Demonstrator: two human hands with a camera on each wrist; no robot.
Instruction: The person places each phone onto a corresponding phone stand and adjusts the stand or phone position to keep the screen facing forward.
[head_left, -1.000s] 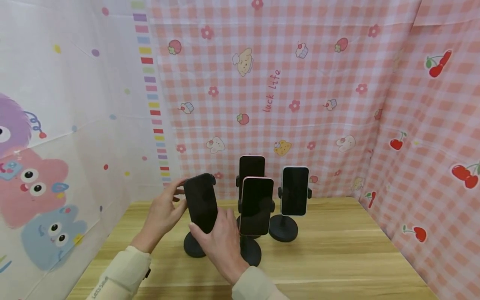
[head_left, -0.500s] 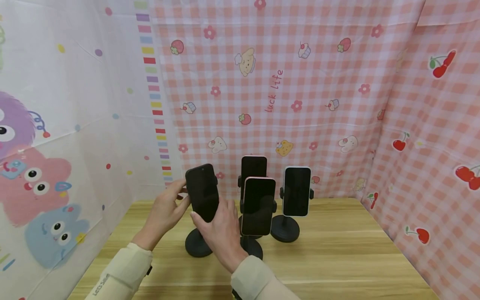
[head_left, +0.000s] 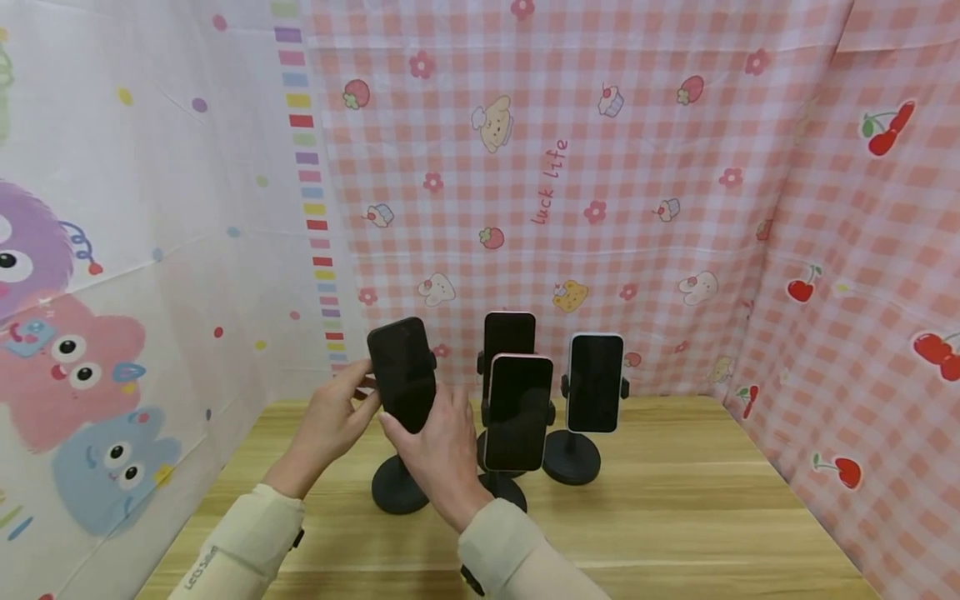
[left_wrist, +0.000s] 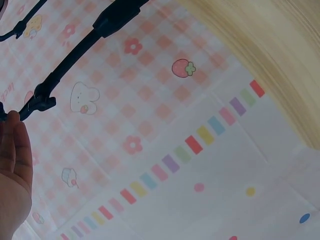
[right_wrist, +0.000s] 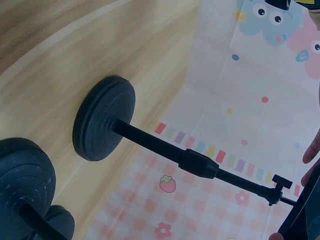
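Note:
A black phone [head_left: 401, 367] leans slightly to the left above a black phone stand [head_left: 397, 487] on the left side of the table. My right hand [head_left: 446, 450] grips its lower right part, thumb across the front near the bottom edge. On the other side, my left hand [head_left: 326, 421] holds the stand's clamp at the phone's left edge, fingers reaching behind. In the left wrist view, the left fingertips [left_wrist: 14, 116] meet the joint at the top of the stand's pole [left_wrist: 75, 55]. The round base [right_wrist: 105, 120] and jointed pole show in the right wrist view.
Just right of my right hand, a pink-edged phone [head_left: 519, 412] stands in another holder. Behind it is a further phone [head_left: 510, 333], and a white-edged phone [head_left: 595, 383] is to the right. Patterned cloth [head_left: 540, 167] walls the wooden table [head_left: 675, 500] on three sides.
The black phone has risen in the head view, with its top edge higher than before. My right hand has edged slightly upward with it; my left hand stays at the left edge.

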